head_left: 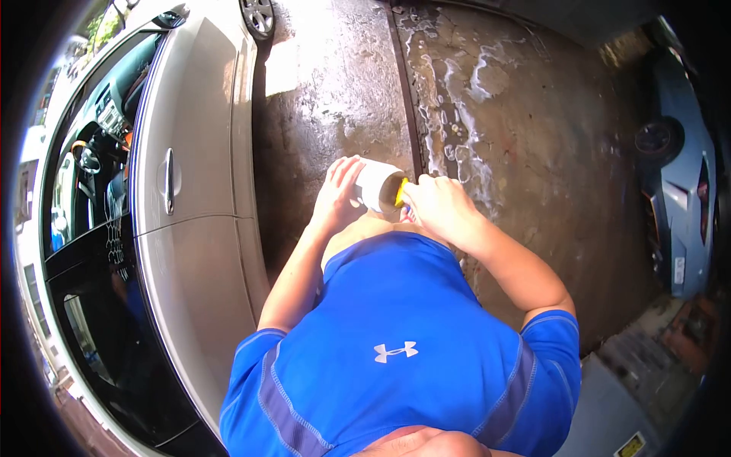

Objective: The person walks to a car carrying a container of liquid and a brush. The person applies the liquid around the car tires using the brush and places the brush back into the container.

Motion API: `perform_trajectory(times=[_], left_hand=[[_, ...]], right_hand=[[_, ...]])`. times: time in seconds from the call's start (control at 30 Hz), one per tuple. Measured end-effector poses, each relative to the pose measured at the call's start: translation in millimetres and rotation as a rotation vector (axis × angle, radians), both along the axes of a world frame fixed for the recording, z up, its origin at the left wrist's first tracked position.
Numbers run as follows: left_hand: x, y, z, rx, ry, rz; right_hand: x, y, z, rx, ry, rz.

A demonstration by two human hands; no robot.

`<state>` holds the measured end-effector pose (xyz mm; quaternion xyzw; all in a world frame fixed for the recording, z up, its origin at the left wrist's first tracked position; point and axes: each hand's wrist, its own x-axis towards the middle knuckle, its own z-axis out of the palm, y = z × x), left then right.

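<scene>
In front of my waist, my left hand (337,192) is wrapped round the side of a white cylindrical container (373,183). It is tilted on its side, and its darker brown end faces right. My right hand (442,204) is at that end, fingers closed on a small yellow piece (401,192) that touches the container. Whether the yellow piece is a lid or a sponge I cannot tell, as my fingers cover much of it.
A light-coloured car (202,152) with a door handle (169,181) stands close on my left. On the right is a blue-grey car (685,167). The wet concrete floor (548,167) has soapy foam (468,145) and a dark seam (406,84).
</scene>
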<state>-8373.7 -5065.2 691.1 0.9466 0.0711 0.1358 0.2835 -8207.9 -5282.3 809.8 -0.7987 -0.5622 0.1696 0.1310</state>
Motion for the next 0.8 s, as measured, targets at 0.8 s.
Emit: perform_trajectory(times=[0.8], left_hand=[[442, 469, -41, 0.023, -0.089, 0.107]], right_hand=[[455, 510, -29, -0.159, -0.065, 0.194]])
